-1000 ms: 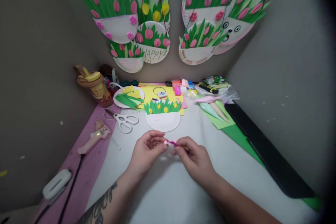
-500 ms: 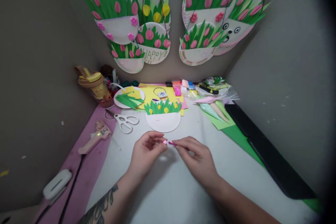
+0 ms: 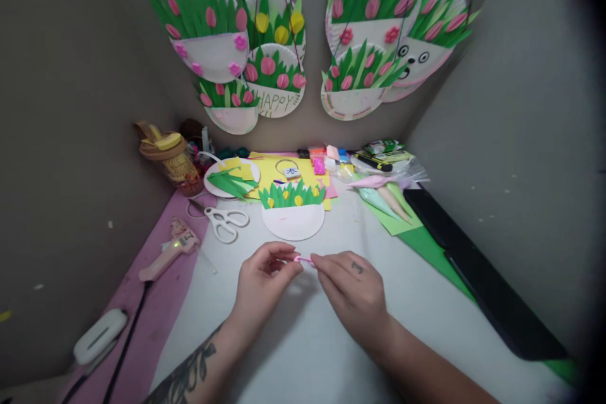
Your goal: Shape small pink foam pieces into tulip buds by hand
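Note:
Between thumb and fingers, my left hand (image 3: 267,278) pinches a small pink lump (image 3: 297,259) that looks like soft clay. My right hand (image 3: 353,281) is closed on a thin purple stick (image 3: 307,259), whose tip meets the lump. Both hands are held above the white table covering (image 3: 303,353). Just beyond them lies a white half-round paper plate basket (image 3: 293,221) with green paper grass and yellow paper tulips. Scissors (image 3: 226,221) with white handles lie to the left of it.
A pink glue gun (image 3: 170,249) with a lit green light lies at left, near a tumbler (image 3: 168,154). Piping bags (image 3: 383,196) and a long black strip (image 3: 478,271) are on the right. Finished plate baskets (image 3: 208,25) hang on the wall; clay packets (image 3: 319,164) lie at the back.
The purple stick's tip has moved left across a small gap and now touches the pink lump. My right hand has turned, showing more of its back.

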### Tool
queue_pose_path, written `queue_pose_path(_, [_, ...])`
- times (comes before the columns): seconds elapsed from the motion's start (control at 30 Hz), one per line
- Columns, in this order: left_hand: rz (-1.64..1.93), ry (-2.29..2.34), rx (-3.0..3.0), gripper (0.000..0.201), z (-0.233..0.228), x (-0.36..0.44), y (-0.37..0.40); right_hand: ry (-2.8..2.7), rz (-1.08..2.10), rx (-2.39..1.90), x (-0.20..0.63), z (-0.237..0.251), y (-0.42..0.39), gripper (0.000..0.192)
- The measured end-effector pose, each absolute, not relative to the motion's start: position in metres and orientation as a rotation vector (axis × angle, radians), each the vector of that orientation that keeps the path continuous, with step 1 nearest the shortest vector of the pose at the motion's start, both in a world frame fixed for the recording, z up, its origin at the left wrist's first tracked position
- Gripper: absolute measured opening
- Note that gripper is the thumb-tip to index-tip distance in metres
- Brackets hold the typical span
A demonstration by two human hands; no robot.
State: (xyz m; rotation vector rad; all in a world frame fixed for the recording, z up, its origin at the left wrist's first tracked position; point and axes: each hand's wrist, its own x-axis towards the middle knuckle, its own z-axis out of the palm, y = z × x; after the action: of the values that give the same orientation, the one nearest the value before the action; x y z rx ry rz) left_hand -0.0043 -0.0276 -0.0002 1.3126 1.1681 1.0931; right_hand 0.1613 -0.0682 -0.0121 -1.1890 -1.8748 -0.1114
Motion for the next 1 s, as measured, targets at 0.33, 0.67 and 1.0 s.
queue_pose_path(0.33, [1.125,1.205,1.275,0.021,-0.007,-0.001,-0.031,-1.918,-0.244,-1.253,0.153,-0.008,-0.068,0.018])
queue_pose_path(0.67, [1.03,0.946,0.81,0.031,-0.007,0.0,-0.023,-1.455,0.597,-1.352,0.156,-0.007,-0.064,0.016])
queue_pose_path(1.0, [0.814,0.914,1.059,0.027,-0.005,-0.006,-0.023,-1.211,1.199,-1.41,0.159,-0.002,-0.056,0.014])
